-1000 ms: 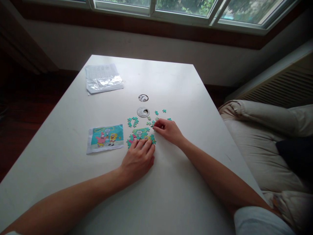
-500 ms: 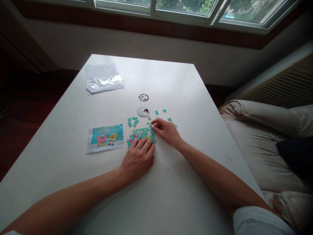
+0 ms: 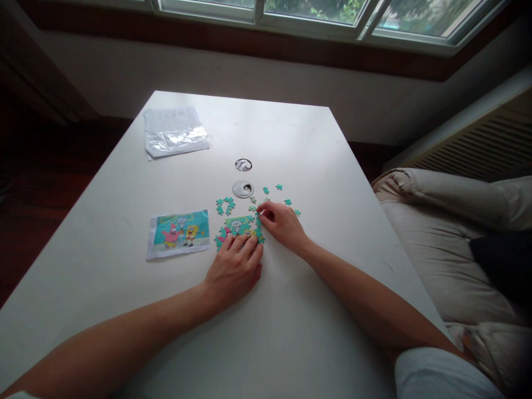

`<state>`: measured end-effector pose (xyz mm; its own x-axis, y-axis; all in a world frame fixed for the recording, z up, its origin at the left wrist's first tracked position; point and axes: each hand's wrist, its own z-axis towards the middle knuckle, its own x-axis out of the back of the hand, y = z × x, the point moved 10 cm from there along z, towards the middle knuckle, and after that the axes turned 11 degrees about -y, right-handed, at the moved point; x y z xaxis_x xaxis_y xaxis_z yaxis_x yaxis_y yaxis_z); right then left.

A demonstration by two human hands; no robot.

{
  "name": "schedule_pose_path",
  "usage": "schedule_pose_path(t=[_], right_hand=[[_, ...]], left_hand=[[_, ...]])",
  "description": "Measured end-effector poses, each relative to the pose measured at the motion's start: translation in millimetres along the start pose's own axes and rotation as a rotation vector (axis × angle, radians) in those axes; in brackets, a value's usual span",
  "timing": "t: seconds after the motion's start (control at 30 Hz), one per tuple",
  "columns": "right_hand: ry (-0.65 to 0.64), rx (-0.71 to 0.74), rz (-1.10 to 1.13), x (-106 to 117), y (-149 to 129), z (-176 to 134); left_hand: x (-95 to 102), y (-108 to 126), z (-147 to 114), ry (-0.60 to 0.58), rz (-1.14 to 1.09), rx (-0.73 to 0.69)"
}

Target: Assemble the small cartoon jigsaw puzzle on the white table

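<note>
A partly assembled jigsaw puzzle with cartoon figures lies on the white table. My left hand rests on its near side, fingers stretched flat and covering the lower part. At the puzzle's right edge, my right hand has thumb and index finger together on a small green puzzle piece, mostly hidden by the fingertips. Several loose green pieces lie just beyond the puzzle, and more loose pieces are scattered beyond my right hand. Left of the puzzle is a reference picture of the same figures.
A clear plastic bag with paper lies at the far left of the white table. Two round metal-rimmed fittings are set into the tabletop. A beige sofa stands along the right side, below a window at the back.
My right hand stays almost in place at the puzzle's right edge, its fingertips shifted only slightly. The left hand keeps its place on the puzzle.
</note>
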<state>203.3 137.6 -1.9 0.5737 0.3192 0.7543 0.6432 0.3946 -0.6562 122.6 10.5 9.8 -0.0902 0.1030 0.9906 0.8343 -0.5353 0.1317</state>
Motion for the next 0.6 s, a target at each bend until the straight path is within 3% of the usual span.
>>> schedule_pose_path(t=[0.6], right_hand=[[-0.143,0.177,-0.006,-7,-11,1]], left_hand=[[0.7,0,-1,0.004,-0.004,-0.002]])
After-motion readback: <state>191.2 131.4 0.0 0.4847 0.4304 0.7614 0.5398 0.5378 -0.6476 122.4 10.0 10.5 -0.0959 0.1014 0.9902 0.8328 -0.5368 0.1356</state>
